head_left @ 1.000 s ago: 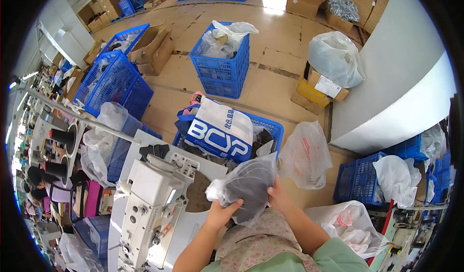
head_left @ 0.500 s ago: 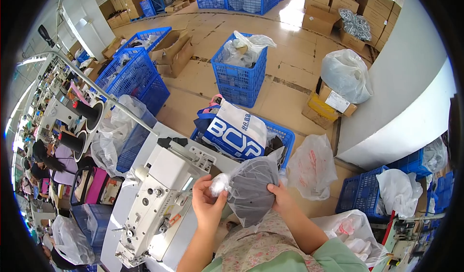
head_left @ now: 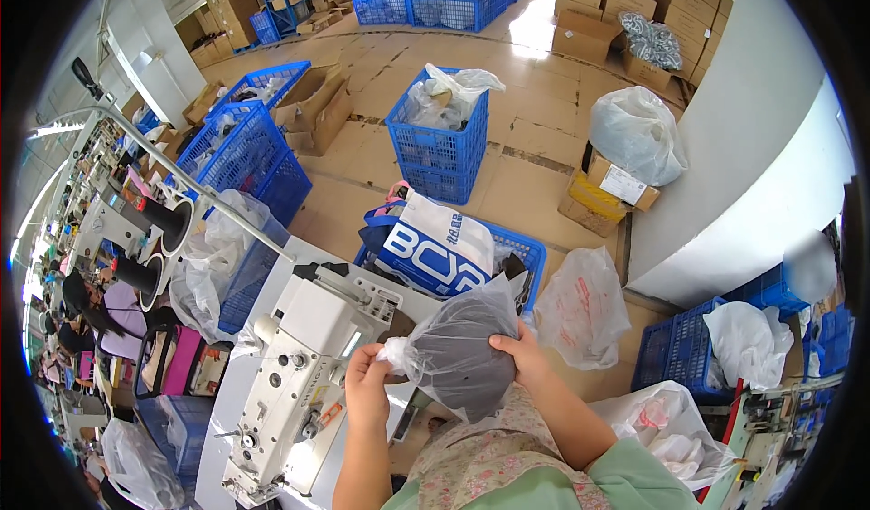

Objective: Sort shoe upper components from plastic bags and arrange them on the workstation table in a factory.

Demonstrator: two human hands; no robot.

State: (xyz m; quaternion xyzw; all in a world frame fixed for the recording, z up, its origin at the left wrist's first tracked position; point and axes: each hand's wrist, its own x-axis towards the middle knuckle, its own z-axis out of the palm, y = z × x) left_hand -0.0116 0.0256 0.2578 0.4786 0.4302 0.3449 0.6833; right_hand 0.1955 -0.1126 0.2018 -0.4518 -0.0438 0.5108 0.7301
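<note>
Between my hands, above my lap, is a clear plastic bag [head_left: 464,351] with something dark grey inside. Its gathered, whitish neck points left. My left hand [head_left: 367,381] pinches that bunched neck between thumb and fingers. My right hand [head_left: 521,354] grips the full end from the right side, thumb on top and the other fingers partly hidden beneath. What the dark contents are, I cannot tell. Just left of my left hand stands a white sewing machine [head_left: 299,374] on its table.
A blue crate [head_left: 536,270] holding a blue and white tote bag [head_left: 444,242] stands beyond my hands. An empty-looking plastic bag [head_left: 583,309] lies on the floor to its right. Stacked blue crates [head_left: 439,152] stand farther off, and a white pillar [head_left: 734,184] rises at right.
The bag has turned slightly, its neck now lower and farther left, twisted tighter. My left hand has moved a little left and down with it. My right hand still holds the full end.
</note>
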